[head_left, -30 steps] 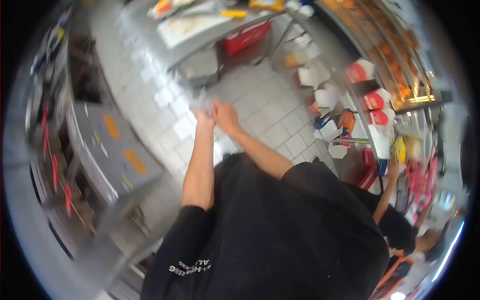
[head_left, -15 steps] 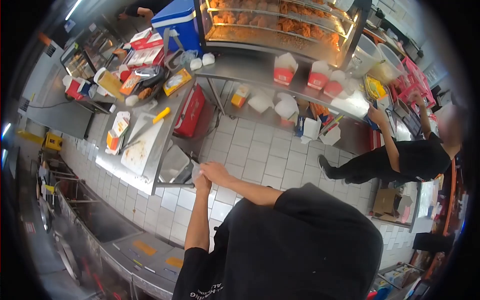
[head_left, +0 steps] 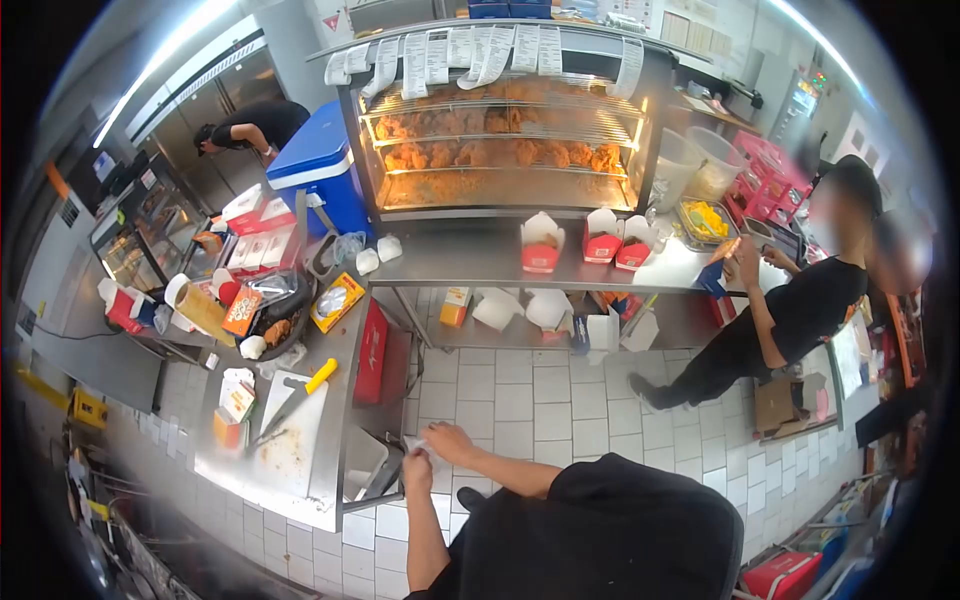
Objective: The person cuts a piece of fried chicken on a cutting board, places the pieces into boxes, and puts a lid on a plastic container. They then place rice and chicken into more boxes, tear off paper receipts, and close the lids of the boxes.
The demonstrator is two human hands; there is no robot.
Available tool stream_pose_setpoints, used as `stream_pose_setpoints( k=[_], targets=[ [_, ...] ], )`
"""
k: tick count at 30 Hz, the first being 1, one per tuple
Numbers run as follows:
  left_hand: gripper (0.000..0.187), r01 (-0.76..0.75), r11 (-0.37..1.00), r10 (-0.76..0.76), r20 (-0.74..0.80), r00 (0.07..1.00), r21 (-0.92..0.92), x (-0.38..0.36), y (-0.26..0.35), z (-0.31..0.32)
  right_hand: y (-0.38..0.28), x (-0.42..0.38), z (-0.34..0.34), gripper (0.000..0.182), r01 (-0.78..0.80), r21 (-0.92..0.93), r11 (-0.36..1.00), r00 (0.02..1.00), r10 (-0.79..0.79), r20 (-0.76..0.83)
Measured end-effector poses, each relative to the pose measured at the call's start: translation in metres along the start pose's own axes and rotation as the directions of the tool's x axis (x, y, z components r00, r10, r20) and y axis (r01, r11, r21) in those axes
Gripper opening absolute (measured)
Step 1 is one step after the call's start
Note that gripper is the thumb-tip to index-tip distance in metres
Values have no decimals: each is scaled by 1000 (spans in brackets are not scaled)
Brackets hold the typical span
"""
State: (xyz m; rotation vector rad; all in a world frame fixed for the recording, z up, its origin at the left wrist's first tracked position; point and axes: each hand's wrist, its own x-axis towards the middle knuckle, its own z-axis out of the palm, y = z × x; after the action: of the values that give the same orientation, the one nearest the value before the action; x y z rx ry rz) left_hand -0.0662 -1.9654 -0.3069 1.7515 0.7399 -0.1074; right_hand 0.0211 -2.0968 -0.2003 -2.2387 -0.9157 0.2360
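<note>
My left hand [head_left: 417, 477] and my right hand [head_left: 452, 441] are held together in front of my black shirt, above the white tiled floor. Both pinch a small, thin whitish piece [head_left: 413, 444], maybe plastic or paper; what it is cannot be told. The hands hover beside the near corner of a steel worktable [head_left: 345, 345]. On that table lie a white cutting board [head_left: 288, 445] and a yellow-handled knife [head_left: 312, 384].
A lit warming cabinet [head_left: 500, 140] with fried food stands behind a steel counter [head_left: 470, 265] carrying red-and-white boxes [head_left: 541, 245]. A blue cooler [head_left: 322, 165] sits left of it. A co-worker [head_left: 790, 310] stands at the right; another person [head_left: 250, 125] bends over at the back left.
The view has swung upward from the floor to the counter and warming cabinet. My hands stay together on the whitish piece, now lower in view.
</note>
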Motion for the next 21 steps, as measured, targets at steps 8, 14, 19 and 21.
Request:
stream_pose_setpoints(
  k=[8, 14, 19, 21],
  targets=[
    [44, 134, 155, -94, 120, 988, -979, 33, -46, -44, -60, 5, 43, 15, -6, 212, 977, 1000, 4, 8],
    [54, -144, 160, -29, -150, 988, -977, -3, 50, -55, -64, 10, 52, 18, 105, 194, 975, 990, -120, 69],
    [79, -310, 102, 182, -289, 940, -945, 18, 58, -51, -61, 20, 47, 17, 67, 242, 968, 990, -95, 104],
    [78, -316, 141, 191, -288, 938, -938, 29, 59, -49, -58, 22, 46, 17, 71, 244, 967, 992, -95, 86]
  ],
)
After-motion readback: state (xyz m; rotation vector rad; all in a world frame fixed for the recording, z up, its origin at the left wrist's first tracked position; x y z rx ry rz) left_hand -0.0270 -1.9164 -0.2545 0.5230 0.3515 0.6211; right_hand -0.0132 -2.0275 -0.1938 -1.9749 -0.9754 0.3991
